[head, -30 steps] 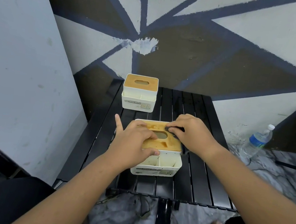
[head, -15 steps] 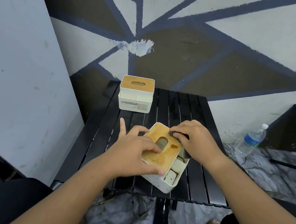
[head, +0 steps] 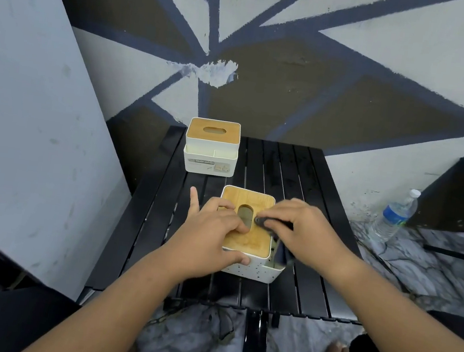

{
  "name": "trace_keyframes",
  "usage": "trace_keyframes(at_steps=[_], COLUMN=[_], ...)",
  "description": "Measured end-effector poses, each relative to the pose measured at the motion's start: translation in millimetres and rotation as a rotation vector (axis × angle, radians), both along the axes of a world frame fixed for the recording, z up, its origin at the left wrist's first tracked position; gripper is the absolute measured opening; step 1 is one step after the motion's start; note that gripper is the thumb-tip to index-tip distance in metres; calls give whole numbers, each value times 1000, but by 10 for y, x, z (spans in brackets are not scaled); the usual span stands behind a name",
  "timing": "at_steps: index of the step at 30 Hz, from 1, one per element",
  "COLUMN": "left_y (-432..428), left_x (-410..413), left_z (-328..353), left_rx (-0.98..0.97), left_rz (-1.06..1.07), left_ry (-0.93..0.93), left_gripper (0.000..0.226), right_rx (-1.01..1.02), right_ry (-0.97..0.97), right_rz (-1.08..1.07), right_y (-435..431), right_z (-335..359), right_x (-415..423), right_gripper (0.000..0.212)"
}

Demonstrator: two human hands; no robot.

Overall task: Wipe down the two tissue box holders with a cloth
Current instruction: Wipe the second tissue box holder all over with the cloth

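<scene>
**The near tissue box holder [head: 253, 271] is being wiped on the black worktop [head: 322, 187].**

The box is gripped by the left hand [head: 211, 232], with fingers on the wooden lid [head: 251, 200] and the thumb on the front wall. A soft dark cloth [head: 264, 224] is pinched in the right hand [head: 305, 229] and pressed beside the slot. The box looks light and stiff, so it is best held by its walls. The far tissue box holder [head: 210, 155] stands at the back.
</scene>
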State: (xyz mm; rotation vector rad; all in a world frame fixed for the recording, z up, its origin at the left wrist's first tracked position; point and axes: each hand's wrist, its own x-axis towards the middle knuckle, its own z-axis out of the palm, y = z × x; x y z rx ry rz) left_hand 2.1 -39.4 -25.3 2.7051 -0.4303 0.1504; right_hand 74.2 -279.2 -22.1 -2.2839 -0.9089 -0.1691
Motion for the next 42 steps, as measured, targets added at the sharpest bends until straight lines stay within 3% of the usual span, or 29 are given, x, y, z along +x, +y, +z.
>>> trace_keyframes(at_steps=[4,10,18,25,29,42], left_y=[-8,-33,-29,-20,-20,119], left_x=[-14,-2,-12,-20,-6,16], left_z=[-36,-70,-51,-84,-80,-38], left_rx=[-13,-27,-59,-73,-126,45], left_rz=[-6,26,36,37,29,-26], left_ry=[-2,-12,22,-8,32,-103], left_gripper=[61,58,60,57,57,62], right_rx=[-42,-101,-23,7,11,-93], right_ry=[-7,-31,29,114,74,22], right_rz=[-92,87,-60,53,-46,68], right_y=[104,12,161,-112,-23,-85], right_z=[65,30,91,51,66,63], right_x=[323,-60,219,-324,-47,-134], right_gripper=[21,23,21,22,22,24])
